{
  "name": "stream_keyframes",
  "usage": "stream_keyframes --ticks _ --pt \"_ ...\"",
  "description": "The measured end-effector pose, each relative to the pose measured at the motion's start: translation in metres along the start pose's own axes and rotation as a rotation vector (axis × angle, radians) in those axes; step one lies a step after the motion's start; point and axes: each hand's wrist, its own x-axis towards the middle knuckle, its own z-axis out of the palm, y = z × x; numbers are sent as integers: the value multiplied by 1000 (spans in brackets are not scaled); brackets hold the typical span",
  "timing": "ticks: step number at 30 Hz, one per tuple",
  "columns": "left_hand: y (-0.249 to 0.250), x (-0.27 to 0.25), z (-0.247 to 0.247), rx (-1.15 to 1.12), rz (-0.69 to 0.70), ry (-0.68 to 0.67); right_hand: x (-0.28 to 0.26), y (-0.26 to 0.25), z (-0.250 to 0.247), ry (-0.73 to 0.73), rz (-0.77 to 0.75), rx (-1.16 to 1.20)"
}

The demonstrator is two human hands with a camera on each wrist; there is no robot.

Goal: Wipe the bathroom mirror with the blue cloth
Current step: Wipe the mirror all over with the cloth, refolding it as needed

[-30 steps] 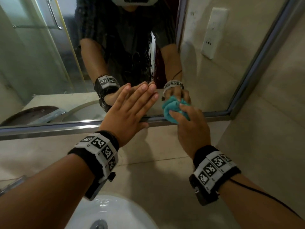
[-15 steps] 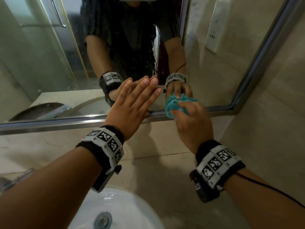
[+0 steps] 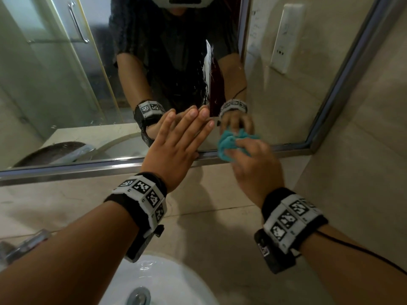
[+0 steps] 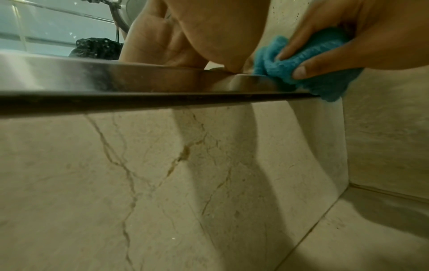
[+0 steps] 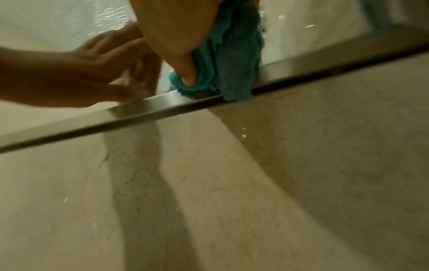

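Evidently mid-wipe: right hand (image 3: 253,164) bunched around blue cloth (image 3: 229,143), pressing it onto mirror (image 3: 275,102) glass just above bottom frame (image 3: 88,167), near lower right corner. Left hand (image 3: 176,146) flat, fingers straight against glass just beside, holding nothing, probably bracing for steadiness.

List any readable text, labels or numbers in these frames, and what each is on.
None readable.
Left wristband: black-and-white square marker codes, tiny characters beside them too small to read.
Right wristband: same, unreadable.
Wall socket reflected in the mirror: no legible marking.
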Motion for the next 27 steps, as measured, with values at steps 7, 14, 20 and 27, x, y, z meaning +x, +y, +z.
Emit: stream_keyframes --ticks 7,14,20,27 --pt "1 0 -3 -16 -7 -29 -12 30 -14 -90 112 34" --pt "5 0 -2 -25 -35 -19 1 -4 -3 -66 15 54" --pt "5 -1 -5 -31 -38 -36 -6 13 -9 -109 69 113" --pt "11 -1 -6 -31 -68 -43 -1 2 -6 -14 304 69"
